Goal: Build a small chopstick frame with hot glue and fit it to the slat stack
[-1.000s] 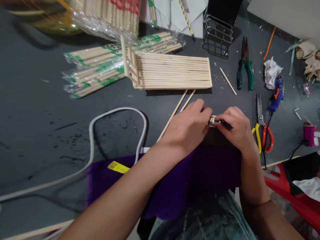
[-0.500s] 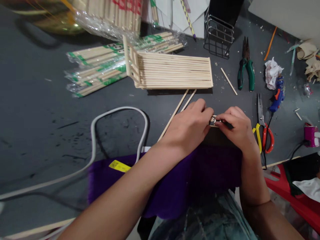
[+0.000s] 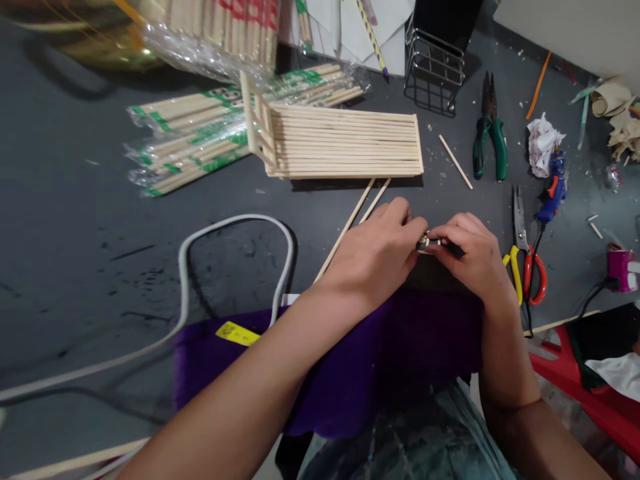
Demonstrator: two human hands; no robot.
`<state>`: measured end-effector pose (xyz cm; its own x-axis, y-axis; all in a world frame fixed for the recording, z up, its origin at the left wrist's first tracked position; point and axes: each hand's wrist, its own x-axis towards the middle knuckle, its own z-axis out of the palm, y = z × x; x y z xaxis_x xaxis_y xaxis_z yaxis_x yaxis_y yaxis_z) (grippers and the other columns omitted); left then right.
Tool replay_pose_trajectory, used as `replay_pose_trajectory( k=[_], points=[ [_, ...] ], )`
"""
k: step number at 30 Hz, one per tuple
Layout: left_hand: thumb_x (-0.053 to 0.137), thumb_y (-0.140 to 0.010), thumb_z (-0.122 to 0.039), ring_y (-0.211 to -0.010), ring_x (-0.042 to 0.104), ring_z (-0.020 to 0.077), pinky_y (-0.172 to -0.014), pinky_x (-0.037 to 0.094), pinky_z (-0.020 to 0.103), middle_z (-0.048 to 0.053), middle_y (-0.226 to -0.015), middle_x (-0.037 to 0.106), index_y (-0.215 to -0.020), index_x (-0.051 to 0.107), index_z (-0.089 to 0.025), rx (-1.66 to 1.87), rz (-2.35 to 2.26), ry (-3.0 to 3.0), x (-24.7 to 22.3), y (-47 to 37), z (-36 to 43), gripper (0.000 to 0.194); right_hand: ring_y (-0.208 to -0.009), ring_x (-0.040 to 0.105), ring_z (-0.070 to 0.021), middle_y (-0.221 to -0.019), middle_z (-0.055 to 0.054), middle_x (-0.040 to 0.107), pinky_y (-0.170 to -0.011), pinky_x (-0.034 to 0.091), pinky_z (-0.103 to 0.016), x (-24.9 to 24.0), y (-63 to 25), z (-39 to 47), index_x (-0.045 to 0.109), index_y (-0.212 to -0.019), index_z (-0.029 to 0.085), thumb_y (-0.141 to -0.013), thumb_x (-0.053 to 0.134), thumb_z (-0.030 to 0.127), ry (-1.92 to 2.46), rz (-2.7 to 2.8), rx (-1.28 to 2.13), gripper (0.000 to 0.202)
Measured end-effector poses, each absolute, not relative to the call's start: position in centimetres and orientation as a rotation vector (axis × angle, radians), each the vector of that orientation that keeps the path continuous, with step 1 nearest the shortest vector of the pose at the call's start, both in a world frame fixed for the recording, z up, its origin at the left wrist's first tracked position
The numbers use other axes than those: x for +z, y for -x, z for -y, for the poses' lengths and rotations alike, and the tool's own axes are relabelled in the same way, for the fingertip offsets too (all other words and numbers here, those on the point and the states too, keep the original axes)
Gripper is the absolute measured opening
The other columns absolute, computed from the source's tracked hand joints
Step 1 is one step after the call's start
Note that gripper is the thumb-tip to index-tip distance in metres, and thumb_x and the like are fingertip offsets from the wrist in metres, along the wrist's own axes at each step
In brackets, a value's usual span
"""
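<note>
My left hand [image 3: 383, 243] and my right hand [image 3: 467, 250] meet over the near edge of the table, both with fingers pinched. Between their fingertips is a small pale piece [image 3: 427, 244], perhaps wood, with dark parts around it; the fingers cover most of it. A slim dark object [image 3: 453, 248] shows under my right fingers, its kind unclear. Two long thin wooden sticks [image 3: 345, 235] run out from beneath my left hand. Beyond the hands lies a small model built of wooden sticks [image 3: 350, 141], with a flat slatted bed and a raised frame at its left end.
Wrapped chopsticks [image 3: 200, 137] lie at the back left. To the right are green-handled pliers [image 3: 490, 133], scissors [image 3: 523, 250] with red and yellow handles, and a blue glue gun [image 3: 554, 190]. A white cable [image 3: 183, 287] loops at left over purple cloth [image 3: 340, 373].
The view has shifted slightly. The fingertips of both hands have moved very little around the small piece; the things on the table stay where they were.
</note>
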<state>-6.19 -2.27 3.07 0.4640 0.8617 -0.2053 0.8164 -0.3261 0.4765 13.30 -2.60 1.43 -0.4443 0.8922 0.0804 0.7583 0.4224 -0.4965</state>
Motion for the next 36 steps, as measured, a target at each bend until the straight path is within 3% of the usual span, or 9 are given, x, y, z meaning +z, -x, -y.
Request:
replay_pose_trajectory(
  k=[21,27,31,36],
  points=[
    [0.055,-0.091,-0.011,-0.096,0.061,0.0227,-0.073,0.050,0.030,0.009,-0.114,0.058,-0.114,0.067,-0.019,0.133,-1.377,-2.201,2.7,6.4,2.2,0.027,-0.080,0.058,-0.0188,-0.078,0.000,0.060,-0.074,0.043,-0.032,2.1,-15.1,2.2,0.070,-0.087,0.024,-0.092,0.067,0.019,1.451,2.199,0.663,0.008],
    [0.055,-0.090,-0.010,-0.096,0.061,0.0232,-0.073,0.050,0.032,0.009,-0.114,0.058,-0.115,0.067,-0.017,0.129,-1.371,-2.192,2.7,6.4,2.1,0.028,-0.084,0.057,-0.0183,-0.084,0.001,0.060,-0.074,0.042,-0.031,2.4,-15.5,2.3,0.068,-0.101,0.024,-0.085,0.077,0.019,1.481,2.249,0.764,0.018],
    [0.055,-0.089,-0.010,-0.098,0.061,0.0238,-0.073,0.050,0.032,0.009,-0.113,0.058,-0.112,0.067,-0.018,0.143,-1.358,-2.190,2.4,6.5,2.0,0.027,-0.084,0.057,-0.0179,-0.082,0.000,0.059,-0.075,0.042,-0.031,2.4,-14.7,2.5,0.071,-0.092,0.022,-0.090,0.073,0.019,1.396,2.306,0.745,0.005],
    [0.056,-0.090,-0.012,-0.098,0.061,0.0235,-0.073,0.050,0.032,0.008,-0.113,0.058,-0.112,0.067,-0.019,0.131,-1.358,-2.185,2.2,6.6,2.0,0.026,-0.084,0.059,-0.0182,-0.083,-0.002,0.063,-0.075,0.043,-0.032,1.9,-14.2,2.7,0.076,-0.091,0.024,-0.094,0.067,0.019,1.341,2.348,0.724,0.010]
  ],
)
